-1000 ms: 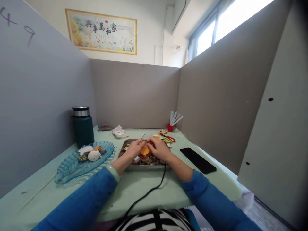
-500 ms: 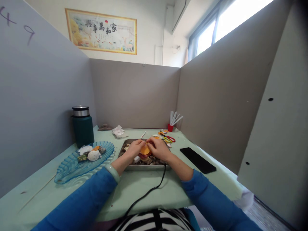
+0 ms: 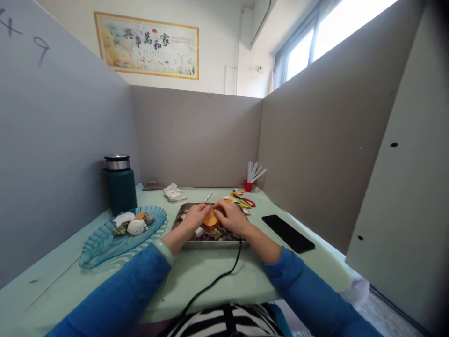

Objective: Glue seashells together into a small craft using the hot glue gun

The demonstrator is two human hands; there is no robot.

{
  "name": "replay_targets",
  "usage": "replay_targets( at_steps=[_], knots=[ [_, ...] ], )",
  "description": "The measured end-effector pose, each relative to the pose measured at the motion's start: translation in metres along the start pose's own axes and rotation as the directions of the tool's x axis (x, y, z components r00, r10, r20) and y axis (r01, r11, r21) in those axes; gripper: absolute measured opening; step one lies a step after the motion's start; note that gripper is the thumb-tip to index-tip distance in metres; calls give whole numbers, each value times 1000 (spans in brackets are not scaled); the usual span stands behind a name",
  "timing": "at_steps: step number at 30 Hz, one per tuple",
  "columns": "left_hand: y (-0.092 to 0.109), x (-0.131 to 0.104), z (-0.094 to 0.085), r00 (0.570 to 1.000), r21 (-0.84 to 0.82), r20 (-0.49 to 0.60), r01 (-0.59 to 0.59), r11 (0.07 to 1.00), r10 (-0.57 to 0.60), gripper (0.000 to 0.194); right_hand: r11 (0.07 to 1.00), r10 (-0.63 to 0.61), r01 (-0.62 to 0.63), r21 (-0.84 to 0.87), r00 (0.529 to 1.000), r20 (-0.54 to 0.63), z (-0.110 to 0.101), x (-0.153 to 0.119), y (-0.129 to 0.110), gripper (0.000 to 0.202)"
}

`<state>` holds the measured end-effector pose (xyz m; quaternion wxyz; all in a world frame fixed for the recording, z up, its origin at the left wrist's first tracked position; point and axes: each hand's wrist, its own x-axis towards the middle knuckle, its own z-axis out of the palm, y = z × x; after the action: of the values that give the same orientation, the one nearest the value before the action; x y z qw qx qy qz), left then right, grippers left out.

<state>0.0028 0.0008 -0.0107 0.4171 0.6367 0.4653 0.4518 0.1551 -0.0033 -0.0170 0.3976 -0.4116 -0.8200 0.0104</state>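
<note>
Although contact is partly hidden, an orange piece [image 3: 211, 218] is apparently held between the left hand [image 3: 194, 218] and right hand [image 3: 232, 217], close together toward the metal tray [image 3: 210, 245]'s far edge.

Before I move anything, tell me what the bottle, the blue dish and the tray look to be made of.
Bottle: probably coated metal, matte green body with a shiny silvery neck band.
Blue dish: see-through, ribbed glass or plastic; I can't tell which.
Tray: likely bare metal, from the grey sheen along its rim.
</note>
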Motion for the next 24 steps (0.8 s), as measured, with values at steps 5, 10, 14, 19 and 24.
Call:
replay_targets(
  at_steps=[5,10,14,19,24],
  knots=[
    [-1,0,1,998,-76,58,-9,997,13,19,999,34,-35,-23,998,-48,3,1,3,14],
    [0,-3,2,996,-137,88,19,990,-7,19,999,41,-42,-7,998,-37,2,2,3,15],
    [3,-5,1,1000,-209,10,30,977,-29,20,1000,21,-21,-3,999,-43,-1,1,1,15],
    [4,-3,-3,999,-279,15,49,959,-47,22,1000,-7,8,20,999,-44,-1,1,3,20],
    [0,1,-5,994,-341,80,94,935,-71,17,996,-59,60,67,998,-20,-1,0,1,22]
  ],
)
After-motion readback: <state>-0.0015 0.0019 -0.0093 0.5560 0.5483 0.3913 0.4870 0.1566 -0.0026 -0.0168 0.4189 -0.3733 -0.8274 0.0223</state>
